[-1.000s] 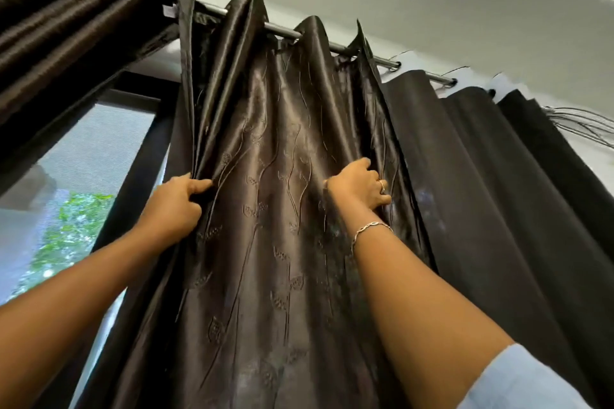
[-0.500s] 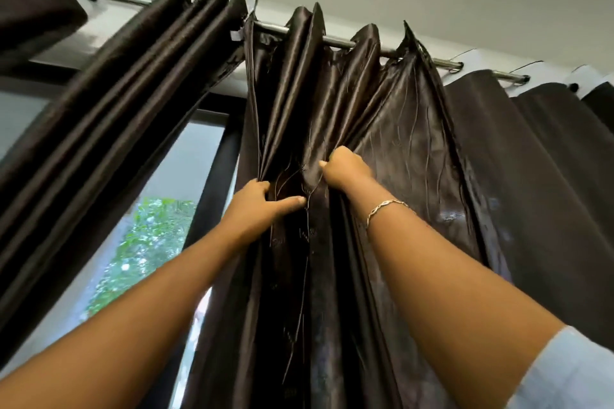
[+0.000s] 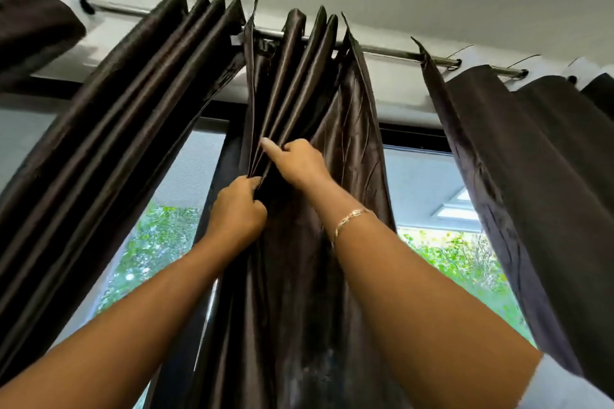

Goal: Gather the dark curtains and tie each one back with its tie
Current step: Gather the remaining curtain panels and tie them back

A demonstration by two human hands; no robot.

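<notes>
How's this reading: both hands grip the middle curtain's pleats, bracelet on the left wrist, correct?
Wrong wrist: the head view shows the bracelet on the right wrist. The left hand and right hand do both grip pleats of the middle curtain.

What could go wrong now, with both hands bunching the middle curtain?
The glossy curtain may slip from the left hand or right hand and spread out. A hard downward pull might strain the rod. No tie is in view; reaching for one likely frees a hand.

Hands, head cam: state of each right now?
Left hand: closed, gripping the middle curtain folds.
Right hand: closed, pinching the same curtain's folds.
</notes>
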